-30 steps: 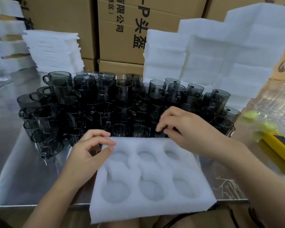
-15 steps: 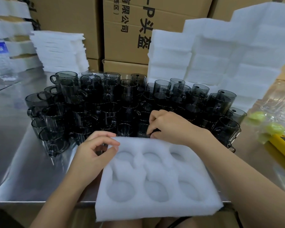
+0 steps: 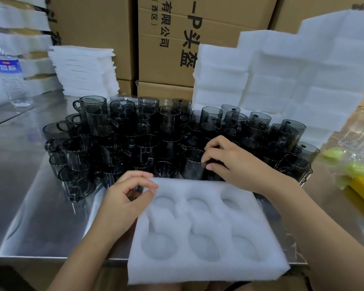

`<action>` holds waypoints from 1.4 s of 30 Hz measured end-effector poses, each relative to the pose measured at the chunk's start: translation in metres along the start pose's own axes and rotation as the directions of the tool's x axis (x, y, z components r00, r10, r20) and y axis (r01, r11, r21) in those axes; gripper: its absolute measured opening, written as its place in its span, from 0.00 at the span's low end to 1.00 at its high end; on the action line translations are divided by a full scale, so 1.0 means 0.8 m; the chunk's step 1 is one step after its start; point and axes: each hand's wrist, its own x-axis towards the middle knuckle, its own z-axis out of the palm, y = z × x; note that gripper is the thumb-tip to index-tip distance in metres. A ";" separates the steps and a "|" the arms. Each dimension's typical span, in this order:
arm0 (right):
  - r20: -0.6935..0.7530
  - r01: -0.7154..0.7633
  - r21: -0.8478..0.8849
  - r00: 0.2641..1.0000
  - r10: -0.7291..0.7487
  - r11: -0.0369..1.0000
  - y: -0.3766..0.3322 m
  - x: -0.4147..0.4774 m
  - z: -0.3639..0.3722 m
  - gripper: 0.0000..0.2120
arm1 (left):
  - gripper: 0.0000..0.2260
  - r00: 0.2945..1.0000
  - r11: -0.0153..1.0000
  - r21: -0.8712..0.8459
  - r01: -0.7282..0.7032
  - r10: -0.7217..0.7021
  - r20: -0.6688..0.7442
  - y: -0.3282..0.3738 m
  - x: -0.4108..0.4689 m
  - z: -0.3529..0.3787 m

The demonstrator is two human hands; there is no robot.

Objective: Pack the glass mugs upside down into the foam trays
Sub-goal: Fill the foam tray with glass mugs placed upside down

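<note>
Gripping one front-row glass mug [image 3: 192, 165] by its rim with curled fingers and thumb, the right hand [image 3: 237, 164] should lift it straight up, clear of its neighbours, before inverting it. The foam tray [image 3: 267, 248], pockets all vacant, overhangs the worktop's [image 3: 29, 217] near edge. The left hand [image 3: 122, 200] sits loosely curled at the tray's far-left corner; I cannot tell whether it pinches the foam.

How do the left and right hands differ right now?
The left hand curls at the far left corner of the foam tray; the right hand is beyond the tray, on a glass mug. The right hand pinches that mug's rim; whether the left hand grips anything is unclear. Both are bare and at the tray's far edge.
</note>
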 end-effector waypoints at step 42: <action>-0.027 -0.167 0.466 0.979 0.203 0.869 -0.097 0.014 0.042 0.15 | 0.12 0.994 1.000 0.027 -0.013 0.016 -0.112 0.004 -0.006 0.006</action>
